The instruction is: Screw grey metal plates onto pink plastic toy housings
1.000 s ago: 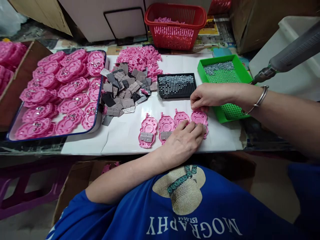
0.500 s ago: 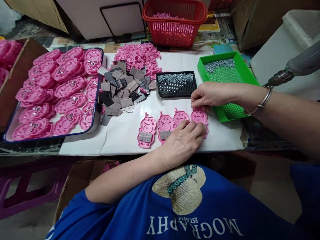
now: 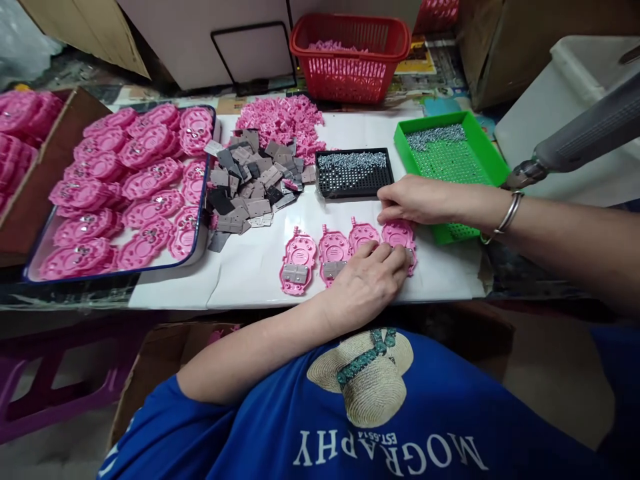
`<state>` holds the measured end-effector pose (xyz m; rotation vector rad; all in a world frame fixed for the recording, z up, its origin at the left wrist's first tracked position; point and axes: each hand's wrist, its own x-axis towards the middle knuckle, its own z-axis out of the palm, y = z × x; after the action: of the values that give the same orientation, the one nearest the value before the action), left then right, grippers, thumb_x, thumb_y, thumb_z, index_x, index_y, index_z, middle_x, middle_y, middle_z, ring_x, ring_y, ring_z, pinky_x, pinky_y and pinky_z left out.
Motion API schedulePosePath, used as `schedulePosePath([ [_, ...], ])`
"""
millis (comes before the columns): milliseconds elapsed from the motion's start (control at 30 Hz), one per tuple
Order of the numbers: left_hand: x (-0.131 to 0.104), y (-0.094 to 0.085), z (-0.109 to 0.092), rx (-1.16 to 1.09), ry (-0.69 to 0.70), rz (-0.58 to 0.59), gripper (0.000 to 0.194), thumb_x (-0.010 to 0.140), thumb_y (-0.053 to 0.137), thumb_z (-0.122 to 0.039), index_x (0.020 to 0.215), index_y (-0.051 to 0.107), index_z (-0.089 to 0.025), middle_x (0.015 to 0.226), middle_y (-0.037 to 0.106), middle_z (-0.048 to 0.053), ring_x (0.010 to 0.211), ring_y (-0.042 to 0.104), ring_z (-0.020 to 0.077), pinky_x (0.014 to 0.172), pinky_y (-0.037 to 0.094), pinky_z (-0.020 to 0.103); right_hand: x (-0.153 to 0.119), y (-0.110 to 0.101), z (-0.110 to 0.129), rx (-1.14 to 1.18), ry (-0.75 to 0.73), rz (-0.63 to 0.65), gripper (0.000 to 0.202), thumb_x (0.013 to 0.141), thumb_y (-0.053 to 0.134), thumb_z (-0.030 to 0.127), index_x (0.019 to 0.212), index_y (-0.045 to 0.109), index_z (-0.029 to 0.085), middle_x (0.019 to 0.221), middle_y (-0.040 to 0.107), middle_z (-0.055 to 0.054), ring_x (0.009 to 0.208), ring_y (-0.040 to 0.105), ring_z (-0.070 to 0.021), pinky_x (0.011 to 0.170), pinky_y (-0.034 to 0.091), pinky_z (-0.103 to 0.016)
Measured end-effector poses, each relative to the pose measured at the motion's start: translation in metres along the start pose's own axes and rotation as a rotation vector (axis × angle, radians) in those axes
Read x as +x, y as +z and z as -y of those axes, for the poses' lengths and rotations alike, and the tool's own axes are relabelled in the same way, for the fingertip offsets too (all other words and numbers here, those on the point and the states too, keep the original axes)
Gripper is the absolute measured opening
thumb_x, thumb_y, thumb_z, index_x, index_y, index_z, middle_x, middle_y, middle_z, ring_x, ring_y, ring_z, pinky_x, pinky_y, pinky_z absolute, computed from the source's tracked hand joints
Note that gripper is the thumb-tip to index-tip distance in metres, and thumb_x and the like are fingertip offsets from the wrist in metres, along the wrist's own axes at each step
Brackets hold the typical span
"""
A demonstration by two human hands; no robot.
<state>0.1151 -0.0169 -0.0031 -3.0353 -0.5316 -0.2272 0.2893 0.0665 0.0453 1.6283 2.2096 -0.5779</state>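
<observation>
Several pink plastic shells stand in a row on white paper. The leftmost pink shell (image 3: 299, 252) carries a grey plate (image 3: 295, 274), and so does the second pink shell (image 3: 334, 247). My left hand (image 3: 371, 283) lies over the lower parts of the third pink shell (image 3: 363, 233) and the rightmost pink shell (image 3: 399, 233), its fingers bent; what they press or hold is hidden. My right hand (image 3: 413, 200) is closed in a pinch just above the rightmost shell, near the corner of a black screw tray (image 3: 355, 190). Nothing can be made out between its fingertips.
A blue-rimmed tray (image 3: 203, 230) of pink shells stands left. Behind the row lie grey plates (image 3: 245, 180) and small pink parts (image 3: 280, 123). A red basket (image 3: 350, 73) stands at the back, a green screw tray (image 3: 487, 150) right, beside a power screwdriver (image 3: 575, 137).
The view has shifted slightly. My right hand has drawn a little left, and the screwdriver reaches further left and lower. My left hand stays on the shells.
</observation>
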Motion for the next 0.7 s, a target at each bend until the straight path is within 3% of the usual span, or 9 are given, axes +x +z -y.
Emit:
schedulePosePath([
  [333, 0.0, 0.0, 0.002, -0.004, 0.009, 0.003, 0.03, 0.098, 0.041, -0.017, 0.123, 0.056, -0.011, 0.115, 0.058, 0.01, 0.1, 0.054, 0.0218, 0.092, 0.039, 0.038, -0.005, 0.002, -0.002, 0.037, -0.048, -0.057, 0.027, 0.089, 0.051, 0.038, 0.085, 0.063, 0.014, 0.073, 0.06, -0.004, 0.059, 0.041, -0.0066, 0.06, 0.029, -0.021],
  [533, 0.001, -0.001, 0.003, -0.013, 0.008, -0.004, 0.033, 0.097, 0.043, -0.017, 0.127, 0.053, -0.01, 0.112, 0.06, 0.01, 0.1, 0.054, 0.0227, 0.09, 0.041, 0.038, -0.013, -0.008, 0.0, 0.077, 0.025, -0.093, 0.033, 0.091, 0.049, 0.043, 0.084, 0.064, 0.014, 0.065, 0.058, -0.003, 0.059, 0.042, -0.0072, 0.064, 0.03, -0.023],
  [600, 0.0, -0.004, 0.002, -0.023, 0.015, -0.011, 0.034, 0.097, 0.043, -0.018, 0.129, 0.052, -0.01, 0.115, 0.06, 0.011, 0.103, 0.054, 0.0236, 0.09, 0.042, 0.038, -0.018, -0.017, 0.002, 0.123, 0.051, -0.177, 0.037, 0.092, 0.046, 0.045, 0.084, 0.065, 0.014, 0.064, 0.058, -0.003, 0.06, 0.044, -0.0077, 0.066, 0.031, -0.024],
  [700, -0.004, -0.011, 0.004, -0.033, 0.032, -0.052, 0.034, 0.098, 0.043, -0.02, 0.13, 0.052, -0.011, 0.118, 0.06, 0.012, 0.107, 0.053, 0.0238, 0.091, 0.042, 0.038, -0.021, -0.033, 0.008, 0.211, 0.063, -0.419, 0.034, 0.092, 0.047, 0.042, 0.092, 0.066, 0.015, 0.074, 0.062, -0.005, 0.067, 0.05, -0.0098, 0.07, 0.034, -0.026],
])
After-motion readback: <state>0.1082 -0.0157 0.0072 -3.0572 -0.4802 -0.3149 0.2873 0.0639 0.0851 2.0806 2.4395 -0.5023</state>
